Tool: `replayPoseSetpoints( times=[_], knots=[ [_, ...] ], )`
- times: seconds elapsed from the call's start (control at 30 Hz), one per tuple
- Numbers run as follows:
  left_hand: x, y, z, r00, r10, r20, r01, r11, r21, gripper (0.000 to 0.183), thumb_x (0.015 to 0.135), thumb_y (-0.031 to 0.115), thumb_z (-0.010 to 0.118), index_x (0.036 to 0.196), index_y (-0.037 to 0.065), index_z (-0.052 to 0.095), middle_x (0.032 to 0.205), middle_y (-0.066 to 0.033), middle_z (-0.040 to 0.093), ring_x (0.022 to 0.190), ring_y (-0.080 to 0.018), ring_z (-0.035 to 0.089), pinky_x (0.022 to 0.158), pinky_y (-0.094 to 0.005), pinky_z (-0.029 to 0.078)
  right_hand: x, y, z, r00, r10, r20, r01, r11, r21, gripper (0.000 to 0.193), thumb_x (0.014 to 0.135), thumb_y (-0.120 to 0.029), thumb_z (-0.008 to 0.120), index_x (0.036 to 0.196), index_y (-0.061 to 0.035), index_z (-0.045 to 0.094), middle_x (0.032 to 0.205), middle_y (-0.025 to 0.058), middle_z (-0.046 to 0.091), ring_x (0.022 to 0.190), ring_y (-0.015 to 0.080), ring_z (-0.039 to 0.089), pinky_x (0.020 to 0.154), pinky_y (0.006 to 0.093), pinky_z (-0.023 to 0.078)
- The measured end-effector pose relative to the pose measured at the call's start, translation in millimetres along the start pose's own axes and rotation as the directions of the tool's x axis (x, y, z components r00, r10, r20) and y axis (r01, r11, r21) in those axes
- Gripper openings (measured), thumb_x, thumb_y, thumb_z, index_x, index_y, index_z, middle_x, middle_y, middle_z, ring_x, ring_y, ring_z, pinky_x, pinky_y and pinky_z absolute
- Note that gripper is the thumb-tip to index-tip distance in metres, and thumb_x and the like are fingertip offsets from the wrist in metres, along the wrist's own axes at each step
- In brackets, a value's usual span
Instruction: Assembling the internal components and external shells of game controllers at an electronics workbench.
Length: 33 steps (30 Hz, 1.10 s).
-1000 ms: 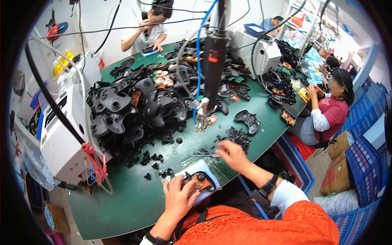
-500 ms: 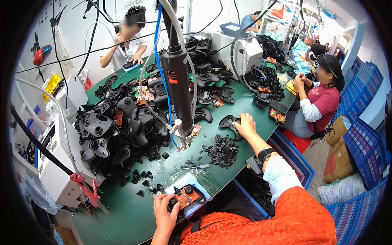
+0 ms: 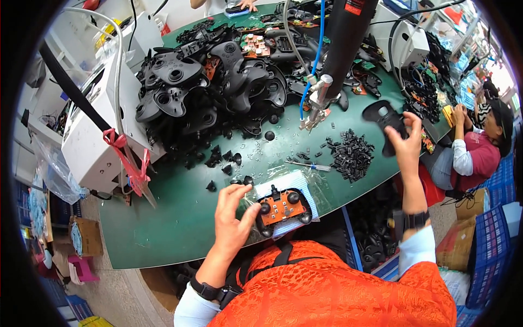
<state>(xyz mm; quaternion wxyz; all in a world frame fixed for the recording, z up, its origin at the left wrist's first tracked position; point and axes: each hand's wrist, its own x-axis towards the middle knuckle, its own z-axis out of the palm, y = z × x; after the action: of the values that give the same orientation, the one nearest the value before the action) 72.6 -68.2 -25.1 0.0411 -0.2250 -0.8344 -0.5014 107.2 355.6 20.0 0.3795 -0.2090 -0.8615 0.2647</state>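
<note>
On a light blue cloth (image 3: 300,182) at the table's near edge lies an opened game controller (image 3: 283,210), its orange circuit board and two black thumbsticks showing. My left hand (image 3: 233,215) is beside it with fingers spread and thumb close to the left stick; I cannot tell if they touch. Farther right, my right hand (image 3: 406,143) grips the edge of a black controller shell (image 3: 384,121), thumb over its face and fingers at its right side. The shell is slightly blurred. A heap of small black parts (image 3: 351,155) lies left of this hand.
A large pile of black controller shells (image 3: 201,87) covers the left back. A dark vertical tool (image 3: 348,43) with a metal tip hangs over the table. A thin screwdriver (image 3: 309,165) lies beyond the cloth. White machine (image 3: 101,131) stands left; a co-worker (image 3: 479,141) sits right.
My view has turned down and left. My left hand has let go of the opened controller's left side and spread its fingers. The shell in my right hand has shifted right and turned.
</note>
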Motion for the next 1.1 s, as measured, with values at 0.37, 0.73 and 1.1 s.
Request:
replayPoseSetpoints(
  times=[0.37,0.73,1.1],
  knots=[
    [24,8,1,0.957,0.220,0.191,-0.169,0.953,-0.252,0.126,0.057,0.026,0.095,0.156,0.005,0.020,0.158,-0.0169,0.016,0.143,-0.0311,0.032,0.110,-0.0433,0.041,-104,-191,61,0.722,-0.692,0.032,0.585,0.634,0.505,0.060,0.081,-0.014,0.070,0.135,-0.0023,0.049,0.123,0.0159,0.056,0.108,0.0363,0.060,0.084,0.0395,0.057],
    [19,28,11,0.946,0.230,0.229,-0.131,0.916,-0.380,0.109,0.082,0.020,0.083,0.159,0.008,0.007,0.155,-0.0187,0.033,0.135,-0.0327,0.045,0.106,-0.0417,0.043,-135,-190,32,0.690,-0.709,0.146,0.532,0.634,0.562,0.099,0.079,-0.020,0.077,0.158,-0.0128,0.018,0.145,0.0228,0.036,0.114,0.0402,0.058,0.087,0.0422,0.056],
    [15,56,2,0.860,0.321,0.397,-0.182,0.919,-0.349,0.078,0.087,0.017,0.078,0.148,-0.001,0.034,0.137,-0.0136,0.052,0.117,-0.0233,0.056,0.095,-0.0341,0.048,-143,-158,16,0.704,-0.707,0.066,0.570,0.618,0.541,0.077,0.093,-0.042,0.062,0.152,-0.0021,0.031,0.152,0.0189,0.039,0.123,0.0353,0.051,0.095,0.0433,0.044]
  ],
)
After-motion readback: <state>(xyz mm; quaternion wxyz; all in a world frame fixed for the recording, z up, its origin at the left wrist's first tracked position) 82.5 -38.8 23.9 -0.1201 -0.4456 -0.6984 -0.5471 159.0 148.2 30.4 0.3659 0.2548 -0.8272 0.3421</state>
